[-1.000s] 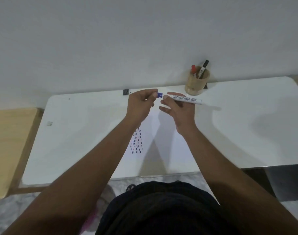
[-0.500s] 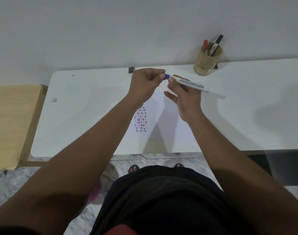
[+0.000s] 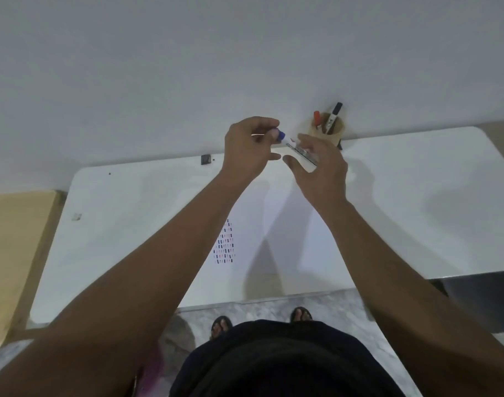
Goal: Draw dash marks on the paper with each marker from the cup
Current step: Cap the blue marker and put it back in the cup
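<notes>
1. I have both hands raised over the far middle of the desk [image 3: 417,196], each clamped on one end of the blue marker [image 3: 299,150]: my left hand [image 3: 249,150] pinches the blue cap [image 3: 366,135], my right hand [image 3: 321,170] holds the white barrel.
2. I judge this a cap step; whether it is going on or coming off I cannot tell.
3. The cup [image 3: 329,130] stands at the far edge, just right of my hands, with a red marker [image 3: 317,118] and a black marker [image 3: 333,116] in it.
4. The paper [image 3: 273,230] lies below my hands, its dash marks [image 3: 224,243] on the left part.
5. Next, I would either lower the tip to the paper or carry the marker right to the cup.
6. The desk's right side is open; the wall sits close behind the cup.
</notes>
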